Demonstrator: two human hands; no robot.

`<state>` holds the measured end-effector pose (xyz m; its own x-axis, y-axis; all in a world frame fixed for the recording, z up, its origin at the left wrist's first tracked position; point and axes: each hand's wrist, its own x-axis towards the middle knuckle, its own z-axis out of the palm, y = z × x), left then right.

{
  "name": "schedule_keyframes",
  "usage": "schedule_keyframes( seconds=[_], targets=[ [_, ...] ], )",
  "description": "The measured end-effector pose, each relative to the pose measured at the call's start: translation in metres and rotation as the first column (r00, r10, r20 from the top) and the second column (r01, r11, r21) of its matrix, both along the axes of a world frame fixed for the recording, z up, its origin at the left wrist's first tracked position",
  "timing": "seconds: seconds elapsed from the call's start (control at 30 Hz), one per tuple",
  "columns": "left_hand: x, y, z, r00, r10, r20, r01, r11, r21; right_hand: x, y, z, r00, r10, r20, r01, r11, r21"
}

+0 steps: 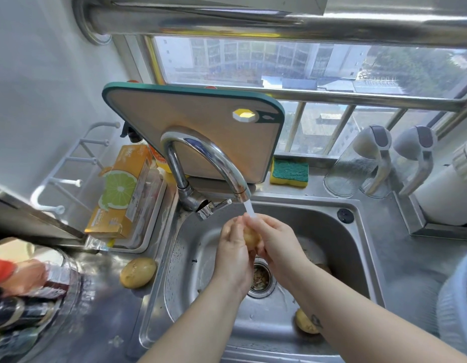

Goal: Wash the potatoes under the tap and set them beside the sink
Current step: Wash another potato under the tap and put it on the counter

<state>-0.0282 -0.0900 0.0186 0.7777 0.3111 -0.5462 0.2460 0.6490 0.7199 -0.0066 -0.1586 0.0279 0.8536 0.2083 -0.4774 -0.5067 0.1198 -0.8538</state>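
A yellow-brown potato is held between both hands under the running tap, over the steel sink. My left hand grips its left side and my right hand grips its right side. Water falls from the spout onto my fingertips. One potato lies on the counter left of the sink. Another potato lies in the basin near the front, partly hidden by my right forearm. A brown patch that may be a further potato shows behind that arm.
A green-edged cutting board leans behind the tap. An orange box stands in a tray at the left, a sponge and two glass jugs at the back right. Bottles crowd the near left counter. A white basket sits right.
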Motion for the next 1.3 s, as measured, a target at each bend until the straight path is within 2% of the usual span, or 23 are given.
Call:
schedule_keyframes(
  seconds=[0.1,0.2,0.37,0.5,0.6,0.67,0.8,0.87,0.93,1.0,1.1,1.17,1.2,1.3],
  targets=[
    [0.000,0.005,0.001,1.000,-0.002,-0.001,0.002,0.998,-0.059,0.001,-0.001,0.001,0.996,-0.007,-0.094,0.018,0.993,0.116],
    [0.003,0.010,0.003,0.999,-0.038,-0.035,0.033,0.992,-0.122,0.003,-0.007,0.005,0.990,0.077,-0.122,-0.051,0.978,0.203],
    [0.008,0.006,0.001,0.993,-0.091,-0.081,0.090,0.996,-0.014,0.005,-0.003,0.001,0.999,0.047,0.005,-0.047,0.999,0.024],
    [0.014,0.013,0.008,0.978,-0.113,-0.174,0.100,0.992,-0.082,0.003,-0.004,0.004,0.964,0.163,0.212,-0.140,0.983,-0.122],
    [0.018,0.020,0.011,0.958,-0.171,-0.231,0.131,0.976,-0.176,0.007,-0.016,0.006,0.907,0.327,0.266,-0.314,0.945,-0.091],
    [0.016,0.022,0.010,0.949,-0.221,-0.223,0.162,0.953,-0.255,0.011,-0.024,0.007,0.881,0.417,0.225,-0.424,0.905,-0.018],
    [0.014,0.024,0.004,0.936,-0.270,-0.226,0.175,0.914,-0.367,0.014,-0.030,0.005,0.880,0.455,0.135,-0.467,0.880,0.085],
    [0.013,0.025,0.003,0.925,-0.279,-0.256,0.167,0.908,-0.384,0.012,-0.028,0.008,0.867,0.474,0.156,-0.478,0.878,-0.013],
    [0.012,0.025,0.003,0.914,-0.292,-0.280,0.162,0.899,-0.408,0.011,-0.024,0.009,0.845,0.492,0.212,-0.450,0.866,-0.217],
    [0.012,0.021,0.004,0.909,-0.295,-0.295,0.171,0.909,-0.381,0.009,-0.021,0.009,0.861,0.439,0.256,-0.358,0.881,-0.308],
    [0.012,0.017,0.007,0.919,-0.292,-0.265,0.206,0.928,-0.309,0.006,-0.018,0.011,0.895,0.337,0.293,-0.260,0.926,-0.273],
    [0.008,0.017,0.007,0.917,-0.318,-0.242,0.257,0.933,-0.253,0.007,-0.018,0.010,0.914,0.306,0.267,-0.239,0.937,-0.256],
    [0.005,0.016,0.007,0.912,-0.344,-0.224,0.305,0.933,-0.191,0.008,-0.017,0.011,0.930,0.286,0.233,-0.230,0.943,-0.239],
    [-0.003,0.014,0.002,0.914,-0.376,-0.155,0.398,0.905,0.153,0.011,-0.016,0.007,0.973,0.217,0.080,-0.204,0.968,-0.143]
  ],
)
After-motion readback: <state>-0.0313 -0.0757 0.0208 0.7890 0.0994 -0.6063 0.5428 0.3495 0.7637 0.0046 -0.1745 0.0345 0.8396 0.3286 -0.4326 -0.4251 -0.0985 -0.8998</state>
